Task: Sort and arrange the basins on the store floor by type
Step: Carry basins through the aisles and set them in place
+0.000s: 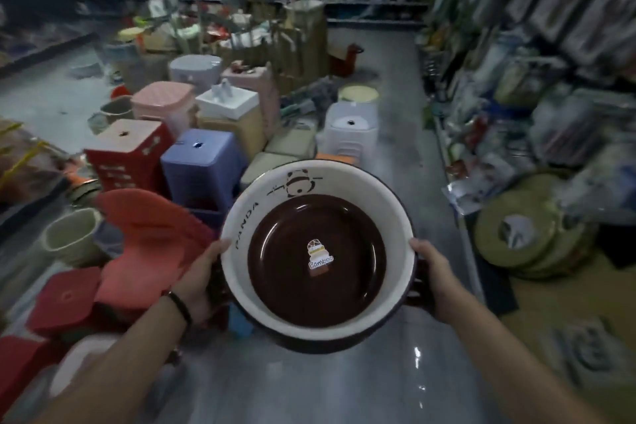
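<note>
On the far left, a pale green pot (pixel 70 237) sits low on the floor, with flat red pieces (pixel 151 227) leaning beside it. Behind them is a stack of red stools (pixel 127 151), and a purple stool (pixel 201 162) stands just beside that stack.

Next comes the left hand (pixel 196 279), with a black band (pixel 180 306) on its wrist. It holds the left edge of the basin (pixel 292 279). Its thumb lies over the rim, and the rest of its fingers curl round the outside, mostly hidden.

The basin is round and is held up in the air above the shiny grey floor (pixel 378 372), in the middle of the aisle. It is white on the inside wall and dark brown at the bottom. A little panda drawing (pixel 299 182) is on the far wall, and a small sticker (pixel 320 256) sits in the middle of the bottom.

Behind the basin stands a white stool (pixel 351 131).

The right hand (pixel 433 275) grips the right edge the same way, thumb on the rim and fingers wrapped round the outside.

Further right, a pile of round green mats (pixel 516 237) lies on the floor. Above them are full store shelves (pixel 550 45), too blurry to read.
</note>
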Tool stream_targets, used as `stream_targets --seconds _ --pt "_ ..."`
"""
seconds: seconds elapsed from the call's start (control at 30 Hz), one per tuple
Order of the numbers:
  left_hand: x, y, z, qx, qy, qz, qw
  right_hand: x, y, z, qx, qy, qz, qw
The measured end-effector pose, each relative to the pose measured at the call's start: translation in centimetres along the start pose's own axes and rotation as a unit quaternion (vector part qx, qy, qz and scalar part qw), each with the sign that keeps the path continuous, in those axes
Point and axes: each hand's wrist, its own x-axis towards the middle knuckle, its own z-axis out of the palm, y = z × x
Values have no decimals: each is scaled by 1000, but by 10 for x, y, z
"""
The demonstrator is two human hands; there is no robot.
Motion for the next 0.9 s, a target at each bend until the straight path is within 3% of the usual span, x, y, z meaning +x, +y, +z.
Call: stream_targets --seconds 0.27,0.43,0.7,0.9 --pt "177 71 183 38 -134 2 990 116 -119 -118 62 99 -34 993" --pt "276 127 282 77 -176 -30 981 175 -192 -164 86 155 -26 984" --pt "420 205 440 101 -207 -11 973 305 -328 -243 104 212 -87 968" --pt "533 234 537 80 -175 1 981 458 -418 -304 112 180 -91 973"
